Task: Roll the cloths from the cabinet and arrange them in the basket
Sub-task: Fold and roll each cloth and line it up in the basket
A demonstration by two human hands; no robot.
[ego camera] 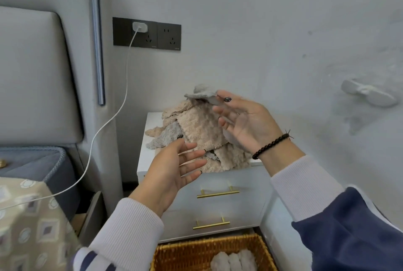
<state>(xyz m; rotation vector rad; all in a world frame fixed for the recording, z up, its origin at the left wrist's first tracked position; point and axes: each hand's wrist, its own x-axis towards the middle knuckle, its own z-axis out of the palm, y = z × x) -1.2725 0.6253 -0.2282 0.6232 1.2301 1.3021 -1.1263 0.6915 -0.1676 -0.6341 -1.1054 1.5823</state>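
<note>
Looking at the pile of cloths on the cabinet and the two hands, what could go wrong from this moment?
1. The right hand pinches only a corner of the grey cloth; it may slip free.
2. Lifting it could drag the loose pile of cloths off the cabinet edge, missing the basket.
3. The left hand is open and holds nothing, so the pile is unsteadied.

1. Two hands, mid-frame: left hand (174, 168), right hand (244, 124).
2. One heap of cloths (202, 131) on the cabinet (218, 205); number unclear.
3. Three rolled cloths (234, 261) in one basket (185, 253), bottom.
4. Two drawer handles (218, 193).
5. Two wall sockets (147, 33), one charger (140, 27), upper left.
</note>
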